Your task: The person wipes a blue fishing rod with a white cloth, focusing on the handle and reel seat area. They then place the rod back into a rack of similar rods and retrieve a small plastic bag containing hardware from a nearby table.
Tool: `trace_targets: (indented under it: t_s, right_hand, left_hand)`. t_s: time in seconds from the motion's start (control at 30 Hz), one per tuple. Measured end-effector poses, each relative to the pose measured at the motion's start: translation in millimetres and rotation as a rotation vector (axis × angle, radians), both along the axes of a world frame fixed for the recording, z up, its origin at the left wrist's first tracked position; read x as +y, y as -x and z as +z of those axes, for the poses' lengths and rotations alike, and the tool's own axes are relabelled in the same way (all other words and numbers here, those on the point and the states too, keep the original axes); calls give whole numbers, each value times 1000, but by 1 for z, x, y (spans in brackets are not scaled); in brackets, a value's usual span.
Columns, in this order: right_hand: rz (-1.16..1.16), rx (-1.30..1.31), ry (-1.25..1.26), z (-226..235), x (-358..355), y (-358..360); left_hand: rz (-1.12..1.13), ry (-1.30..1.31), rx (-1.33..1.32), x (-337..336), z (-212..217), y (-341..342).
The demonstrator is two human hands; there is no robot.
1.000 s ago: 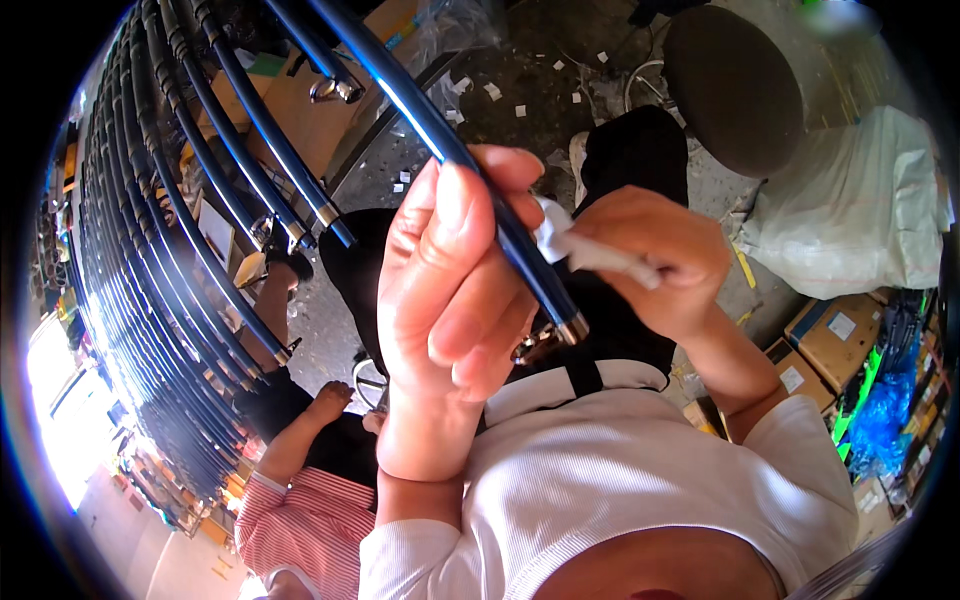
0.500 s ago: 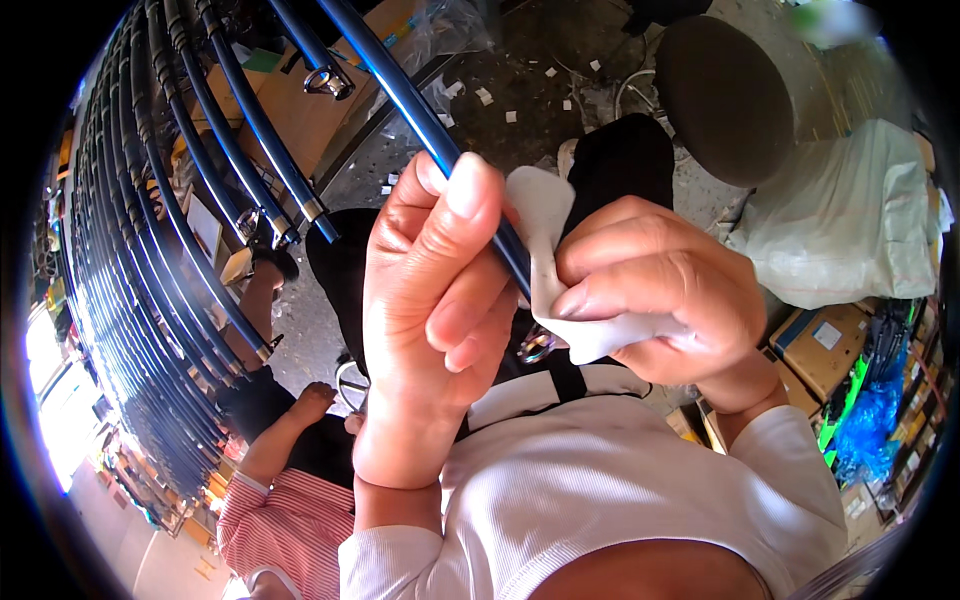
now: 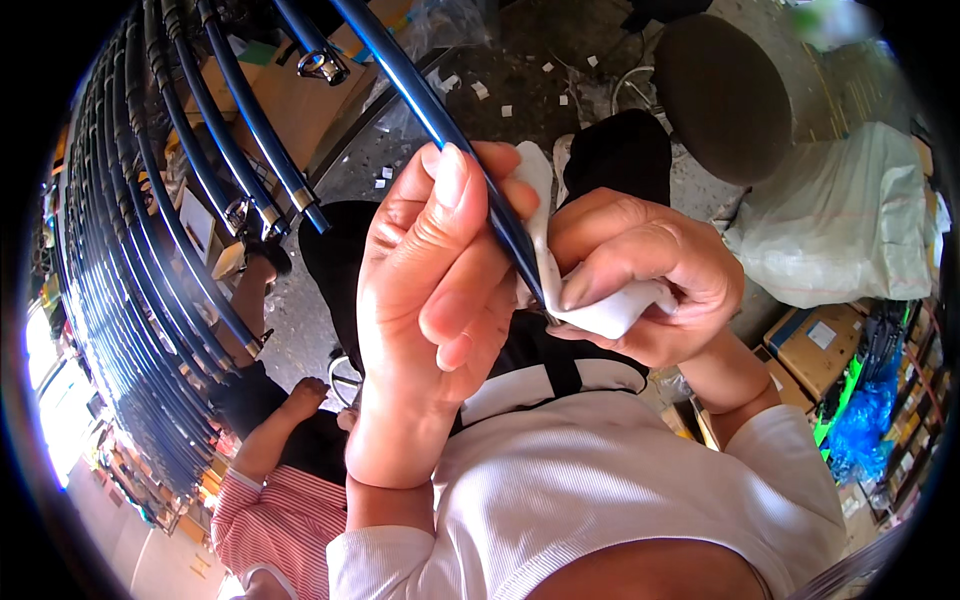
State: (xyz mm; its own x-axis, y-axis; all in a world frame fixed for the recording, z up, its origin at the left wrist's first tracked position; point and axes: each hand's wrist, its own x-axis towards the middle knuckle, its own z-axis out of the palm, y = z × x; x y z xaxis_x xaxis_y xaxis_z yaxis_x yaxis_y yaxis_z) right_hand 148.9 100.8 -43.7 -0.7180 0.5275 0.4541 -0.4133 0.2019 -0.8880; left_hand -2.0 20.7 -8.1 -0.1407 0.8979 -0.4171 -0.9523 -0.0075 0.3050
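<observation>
Workshop floor [image 3: 530, 135], grey, littered with small white paper scraps [image 3: 480, 90]; round dark stool seat [image 3: 722, 100] at upper right, whitish woven sack [image 3: 830, 220] below it. Cardboard box [image 3: 815, 345] further down on the right, with crumpled blue plastic [image 3: 862, 430] next to it. Row of dark blue rods [image 3: 245, 115] fills the left side, many side by side, some with metal fittings near their ends; one has a metal ring [image 3: 322, 65] standing off it. Co-worker in a red-striped shirt [image 3: 270, 525] sits at lower left, partly behind the rods, well apart from my hands.

Held blue rod [image 3: 415, 105] comes in from the top edge and slants down to the right in front of me, lower end between my two hands. My left hand [image 3: 435, 260] is closed round it near that end, thumb on the near side, index finger curled behind, lower fingers loosely bent. My right hand [image 3: 660, 270] is closed on a white cloth [image 3: 610, 310], pinched between thumb and fingers. Cloth touches the rod's lower end along its right side, one flap sticking up beside the left fingertips. Rod's very tip is hidden; can't tell if the cloth goes all the way round.
</observation>
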Motion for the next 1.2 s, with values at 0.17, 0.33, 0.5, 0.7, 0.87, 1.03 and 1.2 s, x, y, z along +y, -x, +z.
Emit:
trace_targets:
  t_s: [0.17, 0.33, 0.5, 0.7, 0.87, 1.03, 1.2]
  right_hand:
    - [-51, -38, -153, 7, 2, 0]
    - [-7, -19, -80, 10, 6, 6]
    - [14, 55, 69, -10, 0, 7]
    - [66, 49, 408, -25, -9, 5]
    - [-55, -354, 511, -39, -16, -9]
    - [-214, -133, 411, -26, -12, -12]
    - [-130, -13, -101, 7, -4, -2]
  left_hand:
    - [2, -5, 111, -2, 5, -2]
    - [46, -19, -47, -1, 5, -1]
    - [55, -17, -107, -3, -1, -3]
    - [17, -219, -214, -7, -22, 0]
    - [51, -287, -234, -1, -11, -3]
    - [53, -272, -194, -1, -13, -4]
    - [29, -249, -69, -4, -15, -2]
